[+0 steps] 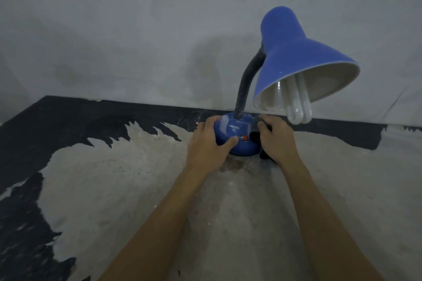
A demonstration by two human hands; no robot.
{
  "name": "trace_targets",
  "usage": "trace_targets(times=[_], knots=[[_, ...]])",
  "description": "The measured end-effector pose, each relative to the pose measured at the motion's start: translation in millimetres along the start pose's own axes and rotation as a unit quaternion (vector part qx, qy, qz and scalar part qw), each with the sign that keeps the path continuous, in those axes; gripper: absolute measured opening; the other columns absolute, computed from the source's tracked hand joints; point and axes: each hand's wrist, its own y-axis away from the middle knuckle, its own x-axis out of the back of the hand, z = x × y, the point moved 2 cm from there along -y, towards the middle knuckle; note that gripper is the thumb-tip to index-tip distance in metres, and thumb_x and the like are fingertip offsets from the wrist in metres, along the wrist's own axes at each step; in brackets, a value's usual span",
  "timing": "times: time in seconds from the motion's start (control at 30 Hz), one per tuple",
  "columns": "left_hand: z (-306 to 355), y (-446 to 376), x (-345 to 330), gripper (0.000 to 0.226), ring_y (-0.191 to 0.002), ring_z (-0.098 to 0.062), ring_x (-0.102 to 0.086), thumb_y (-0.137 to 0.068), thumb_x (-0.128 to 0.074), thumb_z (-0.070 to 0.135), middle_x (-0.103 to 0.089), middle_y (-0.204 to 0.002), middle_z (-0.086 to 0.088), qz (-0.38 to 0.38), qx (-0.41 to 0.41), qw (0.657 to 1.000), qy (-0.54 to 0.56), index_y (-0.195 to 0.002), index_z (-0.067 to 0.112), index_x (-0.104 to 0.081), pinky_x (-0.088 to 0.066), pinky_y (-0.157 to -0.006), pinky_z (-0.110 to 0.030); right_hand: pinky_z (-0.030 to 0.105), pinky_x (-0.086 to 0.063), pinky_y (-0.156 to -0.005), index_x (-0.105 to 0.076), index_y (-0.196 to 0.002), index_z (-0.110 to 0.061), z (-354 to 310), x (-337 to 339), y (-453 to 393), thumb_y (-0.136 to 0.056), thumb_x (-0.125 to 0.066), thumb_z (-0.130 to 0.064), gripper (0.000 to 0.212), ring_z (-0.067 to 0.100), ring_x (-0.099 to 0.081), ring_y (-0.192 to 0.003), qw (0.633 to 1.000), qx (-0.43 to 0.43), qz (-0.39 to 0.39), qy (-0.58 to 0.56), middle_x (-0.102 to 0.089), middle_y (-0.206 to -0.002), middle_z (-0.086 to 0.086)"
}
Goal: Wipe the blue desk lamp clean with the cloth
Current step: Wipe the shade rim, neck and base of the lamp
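The scene is dim and bluish-grey, lit softly from the front. The lamp [285,70] casts a faint, wide shadow on the wall [137,29] behind it. A small glare sits on the lamp's base. The picture is soft overall, and the wide lens bends the worktop [137,189] edge.
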Motion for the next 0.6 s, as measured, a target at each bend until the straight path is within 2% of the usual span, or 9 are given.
trace_targets(times=[0.13,0.27,0.37,0.47,0.6], knots=[[1,1,-1,0.066,-0.118,-0.02,-0.053,-0.083,-0.074,0.047,-0.052,-0.132,-0.001,0.002,-0.001,1.0,0.002,-0.138,0.027,-0.044,-0.047,-0.095,-0.035,0.006,-0.031,-0.076,-0.068,-0.121,-0.002,3,-3,-16,-0.103,-0.049,-0.011,0.028,0.021,-0.059,-0.105,0.999,0.017,-0.032,-0.014,-0.068,-0.117,0.017],[1,1,-1,0.066,-0.116,-0.021,-0.054,-0.083,-0.073,0.049,-0.051,-0.13,-0.002,0.002,-0.004,1.0,-0.007,-0.138,0.029,-0.043,-0.049,-0.094,-0.037,0.023,-0.041,-0.085,-0.067,-0.119,-0.012,10,-7,-38,-0.104,-0.047,-0.022,0.027,0.024,-0.061,-0.108,0.992,0.025,-0.123,0.012,-0.068,-0.115,0.012],[1,0,-1,0.067,-0.117,-0.022,-0.054,-0.083,-0.073,0.05,-0.051,-0.13,-0.002,0.0,-0.007,1.0,-0.009,-0.139,0.029,-0.043,-0.05,-0.094,-0.037,0.023,-0.037,-0.086,-0.065,-0.125,-0.01,4,-10,-48,-0.106,-0.044,-0.027,0.033,0.02,-0.056,-0.101,0.983,0.007,-0.182,0.033,-0.065,-0.117,0.012],[0,0,-1,0.069,-0.118,-0.022,-0.054,-0.084,-0.073,0.049,-0.05,-0.132,-0.001,-0.006,-0.006,1.0,0.001,-0.142,0.029,-0.041,-0.05,-0.094,-0.038,0.024,-0.034,-0.094,-0.06,-0.134,-0.013,0,-12,-54,-0.106,-0.043,-0.029,0.037,0.027,-0.055,-0.12,0.981,0.008,-0.192,0.031,-0.061,-0.132,0.012],[-1,-1,1,0.076,-0.123,-0.022,-0.053,-0.083,-0.073,0.051,-0.048,-0.138,-0.002,-0.02,0.006,1.0,0.014,-0.146,0.028,-0.037,-0.05,-0.099,-0.043,0.02,-0.035,-0.087,-0.063,-0.128,-0.01,2,-13,-51,-0.106,-0.042,-0.026,0.034,0.023,-0.057,-0.109,0.982,0.02,-0.181,0.042,-0.064,-0.121,0.012]])
